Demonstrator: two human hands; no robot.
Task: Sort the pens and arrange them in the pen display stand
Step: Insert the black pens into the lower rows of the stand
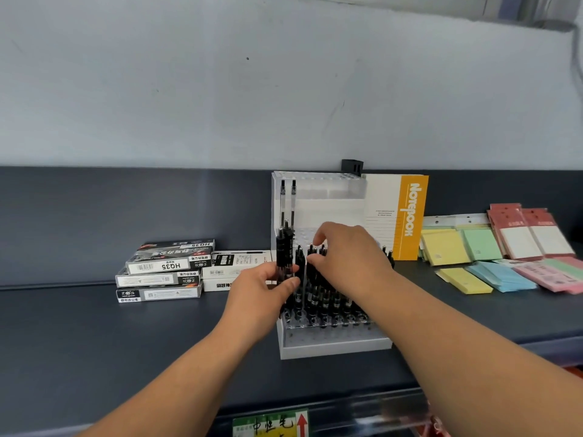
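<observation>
Your left hand point(265, 291) grips the pens point(284, 253) mid-barrel; they are probably light, stiff and slick. Your right hand point(347, 257) pinches one in the stand point(315, 350).

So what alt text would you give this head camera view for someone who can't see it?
A person's left hand grips a bunch of black pens while the right hand reaches among pens standing in a white stand on a dark shelf. Stacked pen boxes lie to the left; a notebook and coloured note pads sit to the right.
</observation>
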